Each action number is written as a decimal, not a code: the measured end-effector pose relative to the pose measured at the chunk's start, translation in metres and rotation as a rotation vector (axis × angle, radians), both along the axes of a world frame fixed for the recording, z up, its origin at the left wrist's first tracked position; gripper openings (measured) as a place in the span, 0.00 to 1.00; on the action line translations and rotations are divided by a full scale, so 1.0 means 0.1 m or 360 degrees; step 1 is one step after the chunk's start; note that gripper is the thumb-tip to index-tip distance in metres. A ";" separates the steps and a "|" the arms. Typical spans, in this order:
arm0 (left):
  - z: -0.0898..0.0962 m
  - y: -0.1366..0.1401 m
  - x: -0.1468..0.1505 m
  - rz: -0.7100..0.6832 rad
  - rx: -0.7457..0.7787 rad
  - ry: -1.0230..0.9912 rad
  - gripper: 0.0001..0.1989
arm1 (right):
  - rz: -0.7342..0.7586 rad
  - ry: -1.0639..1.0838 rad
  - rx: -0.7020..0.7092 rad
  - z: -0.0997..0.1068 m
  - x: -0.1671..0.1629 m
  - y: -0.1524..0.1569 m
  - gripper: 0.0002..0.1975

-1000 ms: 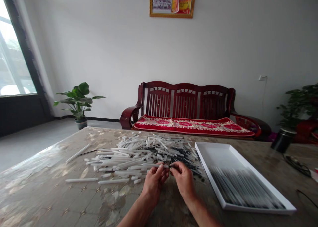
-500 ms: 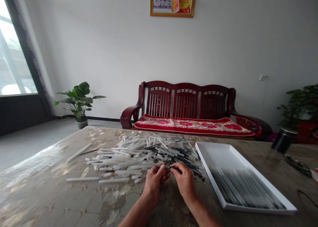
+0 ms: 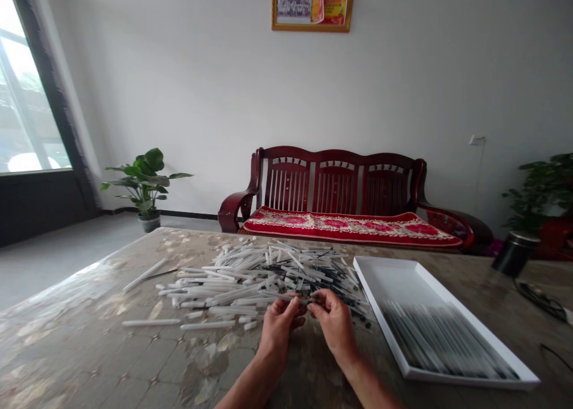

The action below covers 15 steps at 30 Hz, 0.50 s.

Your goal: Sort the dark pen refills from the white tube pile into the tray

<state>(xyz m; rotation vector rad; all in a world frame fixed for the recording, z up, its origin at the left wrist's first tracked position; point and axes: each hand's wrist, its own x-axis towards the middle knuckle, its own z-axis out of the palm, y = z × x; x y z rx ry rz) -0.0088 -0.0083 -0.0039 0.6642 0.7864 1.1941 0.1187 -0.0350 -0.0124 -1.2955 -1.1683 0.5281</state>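
Observation:
Over the near edge of a heap of white pen barrels, my two hands meet fingertip to fingertip. My left hand is closed on a slim whitish pen, pinched between thumb and fingers and lying roughly level. At the pen's right end, my right hand pinches a small dark piece, too small to make out. Dark pen parts are mixed into the heap's right side. To the right of my hands, a white shallow box holds many assembled-looking pens in a row, blurred.
The patterned table spans the foreground. A few loose barrels and a thin dark rod lie at the left. A black canister and a dark cable sit at the right. Behind stands a red wooden bench.
My right fingers have shifted slightly at the pen's end, with the forefinger raised a little. My left hand keeps its hold. The whole view has moved slightly.

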 end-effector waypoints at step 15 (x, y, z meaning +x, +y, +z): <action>0.02 -0.08 0.05 0.0011 0.0148 0.0046 0.24 | -0.0032 -0.0340 -0.0081 0.07 -0.04 -0.09 0.25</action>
